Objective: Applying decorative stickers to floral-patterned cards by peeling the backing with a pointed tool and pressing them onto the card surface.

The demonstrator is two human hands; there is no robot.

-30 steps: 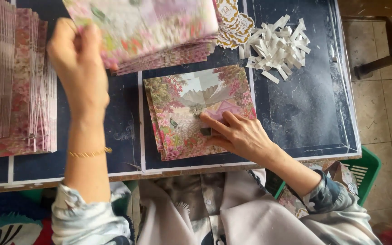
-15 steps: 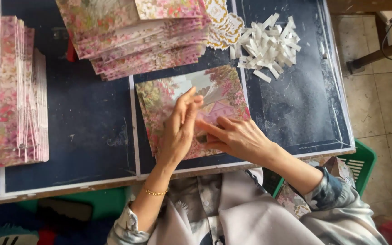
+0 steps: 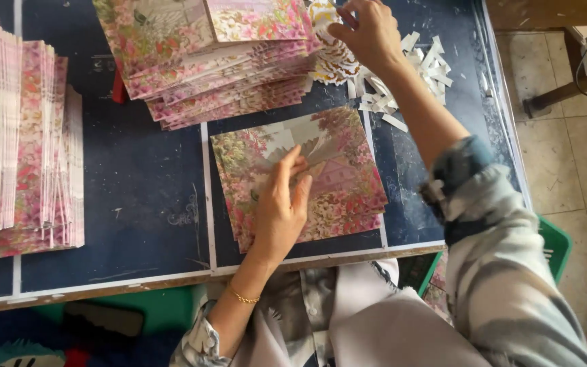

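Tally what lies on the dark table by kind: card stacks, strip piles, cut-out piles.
Floral card stacks: 3 (far stack, left stack, small stack under the left hand)
White paper strip piles: 1
Gold-and-white cut-out piles: 1, at the right hand
Total: 5

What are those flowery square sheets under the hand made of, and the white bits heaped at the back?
The floral square sheets under the left hand look like printed card or stiff paper: flat, crisp edges, slight sheen. The small white strips beside the right hand seem thin matt paper, perhaps peeled backing; that is unsure.
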